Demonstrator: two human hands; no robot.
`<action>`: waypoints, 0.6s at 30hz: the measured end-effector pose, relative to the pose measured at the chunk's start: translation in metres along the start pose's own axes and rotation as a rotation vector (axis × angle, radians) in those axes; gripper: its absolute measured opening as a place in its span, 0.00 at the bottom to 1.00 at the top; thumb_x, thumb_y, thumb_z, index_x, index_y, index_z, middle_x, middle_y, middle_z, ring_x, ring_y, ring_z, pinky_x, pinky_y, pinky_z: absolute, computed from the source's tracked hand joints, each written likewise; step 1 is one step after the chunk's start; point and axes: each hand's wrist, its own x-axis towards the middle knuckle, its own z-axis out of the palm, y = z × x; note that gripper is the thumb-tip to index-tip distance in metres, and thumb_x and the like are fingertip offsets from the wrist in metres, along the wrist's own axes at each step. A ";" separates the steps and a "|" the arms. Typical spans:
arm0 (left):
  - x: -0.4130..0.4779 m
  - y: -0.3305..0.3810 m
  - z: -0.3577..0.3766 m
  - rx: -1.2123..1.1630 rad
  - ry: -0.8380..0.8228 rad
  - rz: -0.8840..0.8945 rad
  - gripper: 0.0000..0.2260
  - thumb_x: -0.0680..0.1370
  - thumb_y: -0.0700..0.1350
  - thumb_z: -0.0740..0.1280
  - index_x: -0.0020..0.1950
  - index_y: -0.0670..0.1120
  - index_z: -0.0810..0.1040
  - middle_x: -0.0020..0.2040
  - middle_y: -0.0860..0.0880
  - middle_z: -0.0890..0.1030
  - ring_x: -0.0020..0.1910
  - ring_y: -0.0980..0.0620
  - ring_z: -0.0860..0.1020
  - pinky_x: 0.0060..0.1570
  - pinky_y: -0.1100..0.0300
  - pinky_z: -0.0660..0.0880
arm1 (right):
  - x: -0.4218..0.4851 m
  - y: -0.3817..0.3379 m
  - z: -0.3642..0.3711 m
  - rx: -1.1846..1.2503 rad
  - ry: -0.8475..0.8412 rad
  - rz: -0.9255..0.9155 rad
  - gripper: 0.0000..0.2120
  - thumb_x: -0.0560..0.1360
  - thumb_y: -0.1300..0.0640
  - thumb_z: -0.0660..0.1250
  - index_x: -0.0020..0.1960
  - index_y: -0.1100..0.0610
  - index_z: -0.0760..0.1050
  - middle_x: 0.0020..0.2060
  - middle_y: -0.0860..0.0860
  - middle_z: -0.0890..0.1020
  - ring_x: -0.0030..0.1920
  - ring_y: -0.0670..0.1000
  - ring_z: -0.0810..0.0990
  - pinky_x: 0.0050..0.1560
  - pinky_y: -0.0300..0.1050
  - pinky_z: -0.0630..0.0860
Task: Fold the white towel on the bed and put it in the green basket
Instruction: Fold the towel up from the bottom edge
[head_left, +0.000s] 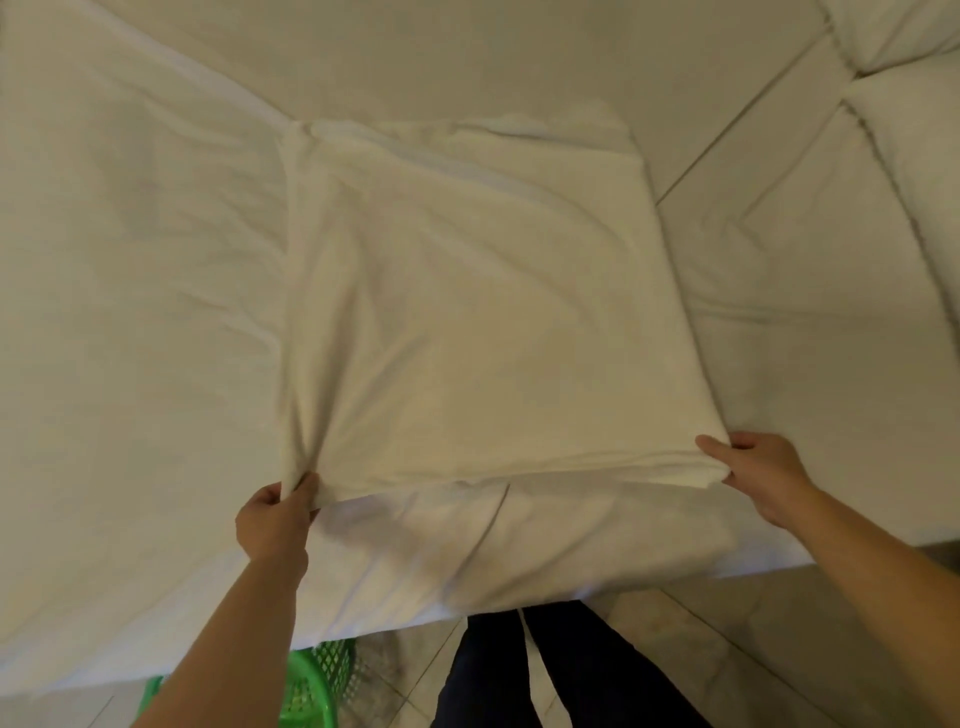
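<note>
The white towel (478, 312) lies doubled over on the bed (130, 260), a rough rectangle reaching from the bed's middle to its near edge. My left hand (275, 519) pinches the towel's near left corner, lifting it slightly. My right hand (753, 473) grips the near right corner, thumb on top. The near edge between both hands hangs a little above the sheet. The green basket (306, 680) stands on the floor below the bed's edge, partly hidden by my left forearm.
White pillows (914, 104) lie at the bed's far right. The bed's near edge runs across the lower frame. My dark trouser legs (545, 675) stand on a tiled floor (779, 649) right of the basket.
</note>
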 end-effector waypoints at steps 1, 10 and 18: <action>-0.003 0.001 -0.004 -0.010 -0.010 0.003 0.11 0.73 0.42 0.78 0.49 0.36 0.82 0.44 0.40 0.82 0.42 0.43 0.82 0.51 0.53 0.80 | -0.005 0.002 -0.003 0.000 0.008 -0.011 0.13 0.73 0.59 0.76 0.53 0.65 0.81 0.47 0.61 0.85 0.46 0.58 0.84 0.43 0.45 0.81; -0.035 -0.001 -0.062 0.025 -0.042 0.023 0.10 0.71 0.43 0.79 0.43 0.40 0.81 0.41 0.39 0.83 0.41 0.42 0.83 0.53 0.48 0.82 | -0.086 0.001 -0.024 0.028 0.025 -0.107 0.20 0.74 0.62 0.75 0.62 0.70 0.77 0.39 0.51 0.80 0.38 0.46 0.78 0.45 0.44 0.78; -0.095 -0.042 -0.107 0.189 0.016 0.087 0.10 0.76 0.45 0.75 0.47 0.37 0.81 0.37 0.40 0.81 0.35 0.43 0.79 0.39 0.57 0.73 | -0.126 0.041 -0.041 -0.021 -0.003 -0.158 0.16 0.75 0.65 0.73 0.60 0.72 0.78 0.45 0.59 0.82 0.36 0.46 0.76 0.38 0.36 0.77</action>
